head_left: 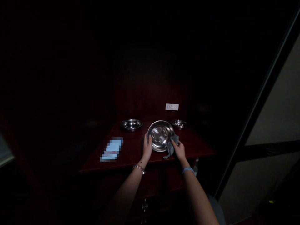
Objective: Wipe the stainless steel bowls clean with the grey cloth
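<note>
A shiny steel bowl point(159, 134) is tilted up over the dark red desk, its inside facing me. My left hand point(147, 148) grips its left rim, thumb on the inner side. At the right rim my right hand point(178, 149) pinches a grey cloth point(171, 149), which lies against the bowl and hangs below it. Behind, a wide steel dish point(131, 125) rests at the back left of the desk, and a smaller steel bowl point(179, 124) stands at the back right.
The dark red desk point(131, 156) has its front edge below my hands. A blurred pale blue item point(112, 150) lies at its left. A white wall socket point(172, 107) is behind, and a drawer handle point(145, 205) shows below. A pale panel with a dark frame stands at the right.
</note>
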A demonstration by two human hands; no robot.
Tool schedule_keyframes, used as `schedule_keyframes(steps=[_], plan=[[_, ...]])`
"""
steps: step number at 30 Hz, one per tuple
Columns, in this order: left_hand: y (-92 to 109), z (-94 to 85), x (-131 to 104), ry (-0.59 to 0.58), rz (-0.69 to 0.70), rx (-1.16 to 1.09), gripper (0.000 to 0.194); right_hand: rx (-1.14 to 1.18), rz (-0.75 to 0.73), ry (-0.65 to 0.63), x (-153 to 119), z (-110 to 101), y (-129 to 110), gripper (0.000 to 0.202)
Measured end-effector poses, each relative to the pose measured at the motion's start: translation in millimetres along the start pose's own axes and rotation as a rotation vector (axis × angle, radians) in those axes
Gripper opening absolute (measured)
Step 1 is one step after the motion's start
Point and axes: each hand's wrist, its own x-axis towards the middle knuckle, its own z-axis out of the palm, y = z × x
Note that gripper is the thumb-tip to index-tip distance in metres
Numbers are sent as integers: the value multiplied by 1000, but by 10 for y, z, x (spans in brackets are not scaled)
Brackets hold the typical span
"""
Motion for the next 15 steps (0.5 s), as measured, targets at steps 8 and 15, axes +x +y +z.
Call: schedule_keyframes(steps=[8, 15], plan=[[50, -12, -22, -24, -73, -33, 45, -47, 15, -41, -2, -16, -14, 59], [-19, 39, -3, -171, -65, -90, 58, -114, 6, 14, 29, -55, 53, 54]])
